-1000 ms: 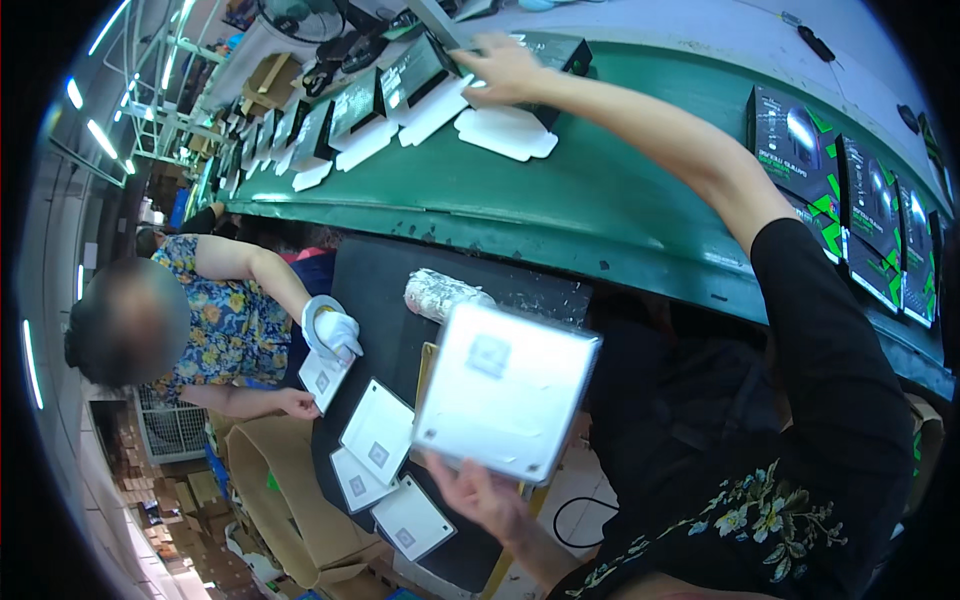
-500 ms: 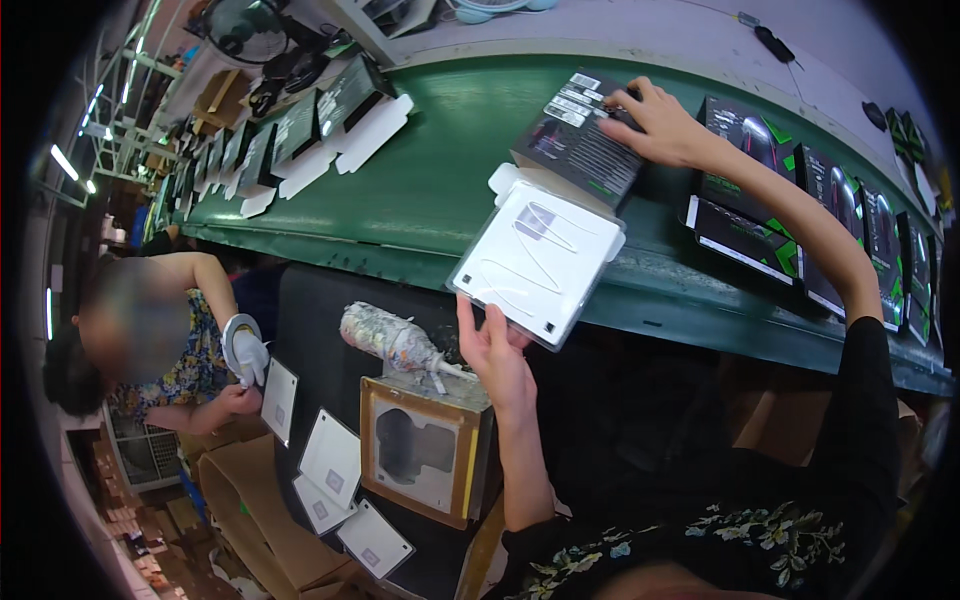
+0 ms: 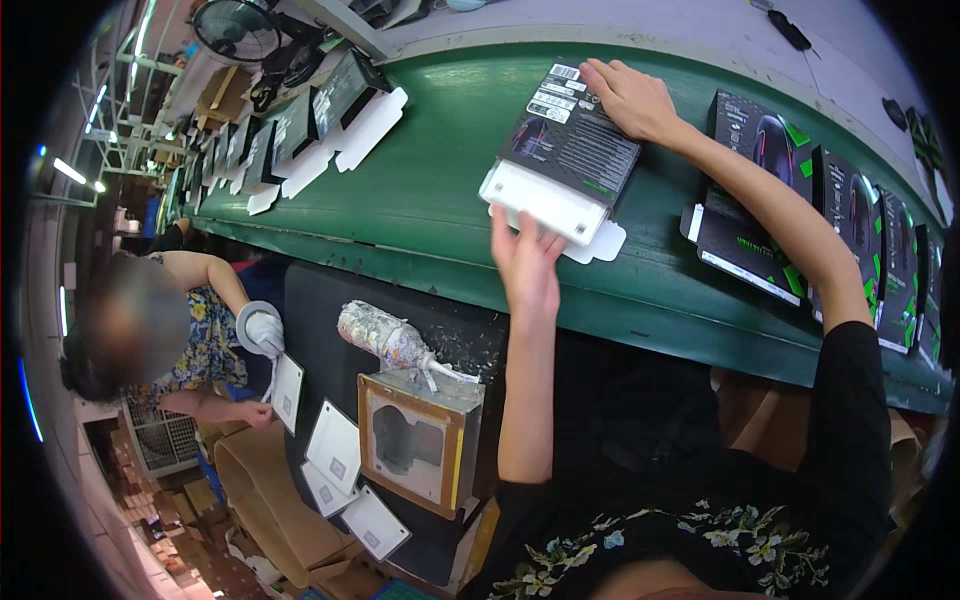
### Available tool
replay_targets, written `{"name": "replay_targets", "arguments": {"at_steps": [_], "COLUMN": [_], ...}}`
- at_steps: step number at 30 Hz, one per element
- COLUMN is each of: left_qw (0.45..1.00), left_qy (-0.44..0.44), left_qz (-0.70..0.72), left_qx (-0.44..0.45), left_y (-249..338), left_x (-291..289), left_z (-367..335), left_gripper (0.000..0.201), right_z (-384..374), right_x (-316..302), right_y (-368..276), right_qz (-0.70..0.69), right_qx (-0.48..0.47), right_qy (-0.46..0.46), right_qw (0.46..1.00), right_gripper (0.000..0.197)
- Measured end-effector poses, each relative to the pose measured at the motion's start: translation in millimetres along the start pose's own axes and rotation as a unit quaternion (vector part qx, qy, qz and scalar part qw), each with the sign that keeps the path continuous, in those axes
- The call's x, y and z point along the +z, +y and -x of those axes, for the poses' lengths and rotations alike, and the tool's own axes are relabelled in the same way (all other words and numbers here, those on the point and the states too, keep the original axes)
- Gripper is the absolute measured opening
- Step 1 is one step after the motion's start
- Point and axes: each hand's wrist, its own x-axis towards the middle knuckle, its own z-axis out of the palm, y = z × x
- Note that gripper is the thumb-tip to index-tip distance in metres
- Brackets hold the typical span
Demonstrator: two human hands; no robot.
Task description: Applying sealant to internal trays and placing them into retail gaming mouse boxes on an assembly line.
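Note:
A black printed box (image 3: 575, 140) lies on the green conveyor belt in front of me, its end nearest me open. Most of a white plastic tray (image 3: 545, 208) is inside it, and only the near end sticks out. My left hand (image 3: 527, 265) is at that end, with the thumb and fingertips closed against the tray's edge. At the box's far right corner my right hand (image 3: 632, 100) grips it with curled fingers. A white cardboard flap (image 3: 600, 243) shows under the tray at the opening.
Several black boxes (image 3: 765, 150) stand right on the belt, and another row with white flaps (image 3: 350, 100) stands left. A messy bottle (image 3: 385, 335) lies by a framed fixture (image 3: 415, 445). Flat white panels (image 3: 335, 445) lie nearby. A co-worker's gloved hand (image 3: 265, 330) is at the left.
The white tray has slid away from me into the black box, pushed by my left hand. My right hand and the box have shifted slightly left. The co-worker's hands have moved slightly right.

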Motion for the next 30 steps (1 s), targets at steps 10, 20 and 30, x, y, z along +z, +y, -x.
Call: {"name": "replay_targets", "arguments": {"at_steps": [10, 20, 30], "left_qw": [0.976, 0.677, 0.540], "left_qy": [-0.171, -0.297, -0.228], "left_qz": [0.116, -0.532, -0.701], "left_qx": [0.070, 0.414, 0.406], "left_y": [-23, -16, -54], "left_x": [65, -3, 44], "left_z": [-12, 22, -9], "left_gripper": [0.044, 0.064, 0.070], "right_z": [-11, -3, 48], "right_x": [-9, -51, -68], "right_y": [26, 16, 49], "right_qz": [-0.311, -0.362, -0.673], "right_qx": [0.132, 0.148, 0.077], "right_qy": [-0.005, -0.228, -0.176], "right_qw": [0.941, 0.892, 0.714], "right_gripper": [0.074, 0.091, 0.078]}}
